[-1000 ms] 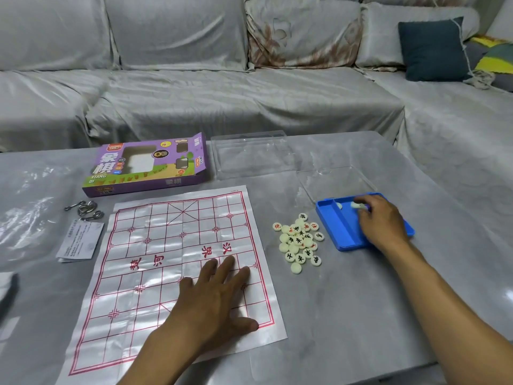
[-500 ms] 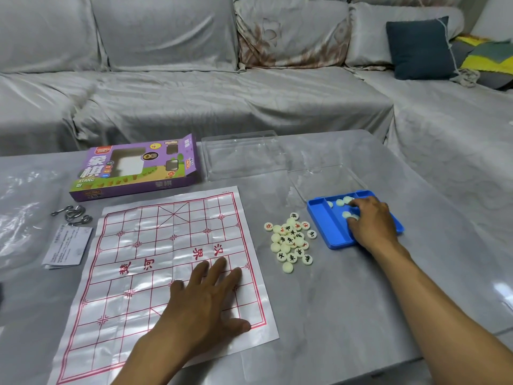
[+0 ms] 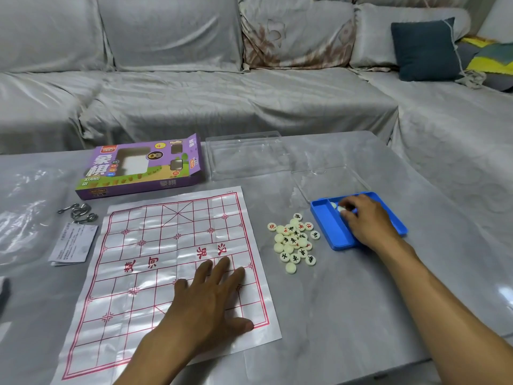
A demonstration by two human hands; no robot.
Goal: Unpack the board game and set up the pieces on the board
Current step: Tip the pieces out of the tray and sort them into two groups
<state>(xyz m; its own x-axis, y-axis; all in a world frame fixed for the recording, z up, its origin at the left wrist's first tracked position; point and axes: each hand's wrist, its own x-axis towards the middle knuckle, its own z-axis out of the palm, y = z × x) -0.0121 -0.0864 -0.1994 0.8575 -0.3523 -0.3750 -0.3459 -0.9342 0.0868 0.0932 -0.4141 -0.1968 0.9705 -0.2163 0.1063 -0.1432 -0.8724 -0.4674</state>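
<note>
A glossy paper xiangqi board (image 3: 155, 245) with a red grid lies flat on the grey table. My left hand (image 3: 211, 298) presses flat on its near right part, fingers spread. Right of the board sits a heap of several cream round pieces (image 3: 294, 240) with red and black characters. Further right is a blue plastic tray (image 3: 324, 223) with a few cream pieces (image 3: 337, 207) in it. My right hand (image 3: 366, 220) rests in the tray, fingers curled over those pieces. The purple game box (image 3: 141, 165) lies behind the board.
Two clear plastic lids (image 3: 247, 154) (image 3: 330, 176) lie behind the tray and heap. A metal wire puzzle (image 3: 79, 212), a folded leaflet (image 3: 73, 243) and a crumpled clear bag (image 3: 22, 218) sit at the left. A grey covered sofa (image 3: 249, 93) stands beyond the table.
My right hand has shifted slightly within the blue tray, fingers gathering the pieces there. The left hand stays pressed on the board. The view has drifted a little.
</note>
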